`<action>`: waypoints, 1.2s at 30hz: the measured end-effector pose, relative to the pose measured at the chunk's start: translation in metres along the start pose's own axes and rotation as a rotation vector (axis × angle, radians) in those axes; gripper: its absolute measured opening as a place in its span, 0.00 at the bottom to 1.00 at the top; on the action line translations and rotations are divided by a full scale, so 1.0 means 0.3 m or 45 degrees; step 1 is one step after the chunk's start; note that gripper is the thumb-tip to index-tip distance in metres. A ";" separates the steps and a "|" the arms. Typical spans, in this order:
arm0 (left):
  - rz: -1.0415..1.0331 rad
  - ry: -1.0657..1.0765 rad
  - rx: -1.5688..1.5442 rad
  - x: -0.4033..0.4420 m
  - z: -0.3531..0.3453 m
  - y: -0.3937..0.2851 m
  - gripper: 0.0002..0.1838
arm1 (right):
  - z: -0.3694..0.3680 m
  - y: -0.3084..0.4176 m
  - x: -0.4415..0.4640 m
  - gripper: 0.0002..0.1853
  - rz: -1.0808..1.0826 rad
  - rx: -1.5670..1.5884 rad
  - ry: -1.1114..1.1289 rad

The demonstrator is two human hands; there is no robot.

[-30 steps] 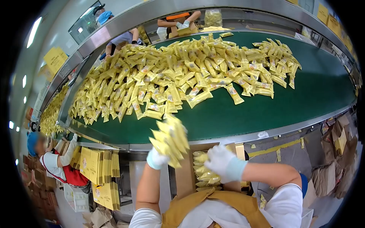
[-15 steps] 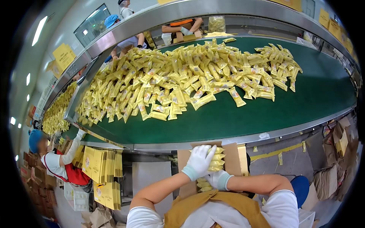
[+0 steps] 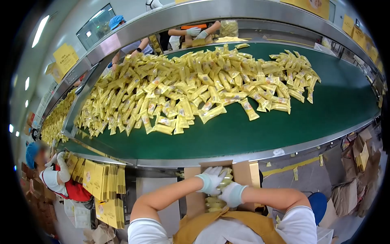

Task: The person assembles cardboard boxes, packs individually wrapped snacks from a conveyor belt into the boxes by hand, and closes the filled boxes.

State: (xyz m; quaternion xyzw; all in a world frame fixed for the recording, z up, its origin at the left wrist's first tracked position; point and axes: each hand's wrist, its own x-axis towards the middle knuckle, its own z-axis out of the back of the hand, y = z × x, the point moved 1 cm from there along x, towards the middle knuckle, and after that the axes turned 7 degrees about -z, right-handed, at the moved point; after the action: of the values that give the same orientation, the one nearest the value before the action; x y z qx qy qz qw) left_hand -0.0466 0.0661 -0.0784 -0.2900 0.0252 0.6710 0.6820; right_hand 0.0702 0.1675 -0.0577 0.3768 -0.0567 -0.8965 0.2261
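An open cardboard box (image 3: pixel 242 173) stands in front of my body with its flaps up. Small yellow packets (image 3: pixel 227 178) lie inside it. My left hand (image 3: pixel 211 181), in a white glove, curls over the far part of these packets. Close beside it my right hand (image 3: pixel 232 194), also gloved, grips the packets from the right, its fingertips partly hidden. More packets (image 3: pixel 214 202) show in the near end of the box, below both hands.
A big heap of yellow packets (image 3: pixel 183 85) covers much of the green conveyor belt (image 3: pixel 195 144). Metal rail (image 3: pixel 243 8) runs above it. At left a co-worker in a red apron (image 3: pixel 77 190) stands by folded yellow cartons (image 3: pixel 103 179). Other people work across the belt.
Both hands sit deeper in the box, with the packets lower between them. My left hand has come down off the top of the stack. The view has shifted slightly.
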 end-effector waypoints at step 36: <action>0.475 -1.190 -0.037 -0.129 0.058 0.533 0.21 | -0.005 -0.640 -0.068 0.23 -0.610 0.948 -1.431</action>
State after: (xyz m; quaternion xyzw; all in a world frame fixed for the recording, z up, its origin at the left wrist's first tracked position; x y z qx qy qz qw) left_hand -0.2053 0.0276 -0.1055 0.0414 -0.2409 0.8398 0.4847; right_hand 0.0141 0.3479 -0.0978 -0.0876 -0.3825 -0.9012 -0.1841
